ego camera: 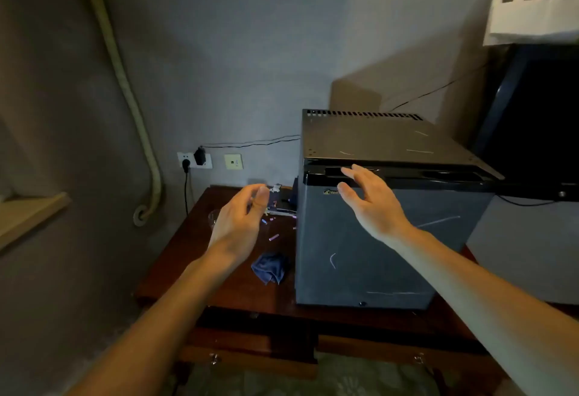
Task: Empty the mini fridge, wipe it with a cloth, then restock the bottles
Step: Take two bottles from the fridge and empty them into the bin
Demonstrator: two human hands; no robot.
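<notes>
A grey mini fridge [360, 257] with a black top edge stands on a dark wooden table [219, 289], its door closed, so nothing inside shows. My right hand [369, 201] is spread in front of the door's upper left part, fingertips near the black handle recess. My left hand [241, 217] hovers over the table to the left of the fridge, fingers loosely curled, holding nothing. A crumpled blue cloth [270, 267] lies on the table beside the fridge's lower left corner. No bottles are visible.
Small pink and purple bits [274, 237] and a stack of flat items [282, 204] lie on the table behind my left hand. Wall sockets with a plug [194, 160] sit behind the table. A dark screen [539, 126] stands right of the fridge.
</notes>
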